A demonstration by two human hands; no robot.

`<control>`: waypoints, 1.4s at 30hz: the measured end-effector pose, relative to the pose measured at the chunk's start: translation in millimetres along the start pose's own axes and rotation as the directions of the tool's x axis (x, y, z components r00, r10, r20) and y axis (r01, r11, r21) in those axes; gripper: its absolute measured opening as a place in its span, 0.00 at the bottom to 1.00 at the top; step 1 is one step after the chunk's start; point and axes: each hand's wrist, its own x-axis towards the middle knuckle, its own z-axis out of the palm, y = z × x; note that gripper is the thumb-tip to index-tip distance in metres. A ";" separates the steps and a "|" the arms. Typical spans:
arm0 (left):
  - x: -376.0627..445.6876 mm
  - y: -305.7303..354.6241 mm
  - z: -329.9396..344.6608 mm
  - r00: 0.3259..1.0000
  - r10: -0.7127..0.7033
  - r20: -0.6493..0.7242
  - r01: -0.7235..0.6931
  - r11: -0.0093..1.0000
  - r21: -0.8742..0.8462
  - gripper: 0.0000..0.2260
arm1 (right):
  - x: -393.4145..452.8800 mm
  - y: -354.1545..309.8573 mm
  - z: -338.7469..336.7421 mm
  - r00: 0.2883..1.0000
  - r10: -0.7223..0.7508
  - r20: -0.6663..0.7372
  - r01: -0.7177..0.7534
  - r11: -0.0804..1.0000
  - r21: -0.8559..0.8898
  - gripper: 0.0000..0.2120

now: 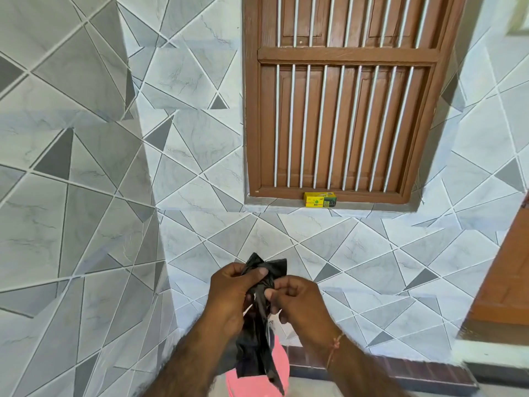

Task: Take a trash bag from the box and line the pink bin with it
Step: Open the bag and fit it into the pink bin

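Note:
A black trash bag (256,351), still bunched and folded, hangs between my two hands in front of the tiled wall. My left hand (229,293) pinches its upper part with thumb and fingers. My right hand (297,299) pinches the same top edge just to the right. The bag's loose end dangles down over the pink bin (282,365), which shows only partly at the bottom behind the bag and my forearms. The yellow trash bag box (319,199) stands on the window ledge above.
A brown wooden window (343,96) with white bars fills the upper middle. A tiled pillar (86,196) juts out on the left. A brown door frame (509,267) stands at the right edge, with a dark brick skirting (400,368) low along the wall.

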 end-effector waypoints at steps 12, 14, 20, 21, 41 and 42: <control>8.2 16.1 -63.5 0.963 0.256 0.082 -0.249 0.734 0.632 0.06 | 29.2 44.7 -100.0 0.852 0.030 -0.522 -0.212 0.933 -0.292 0.10; 4.5 17.9 -54.9 0.951 0.286 0.117 -0.295 0.727 0.620 0.06 | 21.7 43.4 -90.7 0.896 -0.123 -0.427 -0.151 0.820 -0.552 0.10; 3.2 22.5 -20.2 0.961 0.252 0.111 -0.275 0.891 0.360 0.05 | 2.9 14.8 -19.6 0.941 -0.273 0.201 0.336 0.673 -0.659 0.23; 4.1 23.7 -17.8 0.960 0.258 0.106 -0.279 0.899 0.339 0.09 | 6.6 18.8 -12.6 0.938 -0.289 0.192 0.343 0.684 -0.644 0.17; -1.7 27.4 -80.8 0.823 0.164 0.543 -0.555 0.028 0.832 0.13 | 53.5 11.1 -75.5 0.938 -0.253 -0.237 0.004 0.692 -0.721 0.17; -2.5 23.1 -84.9 0.790 0.171 0.589 -0.589 -0.057 0.806 0.14 | 54.2 12.6 -82.5 0.933 -0.278 -0.228 0.003 0.641 -0.768 0.16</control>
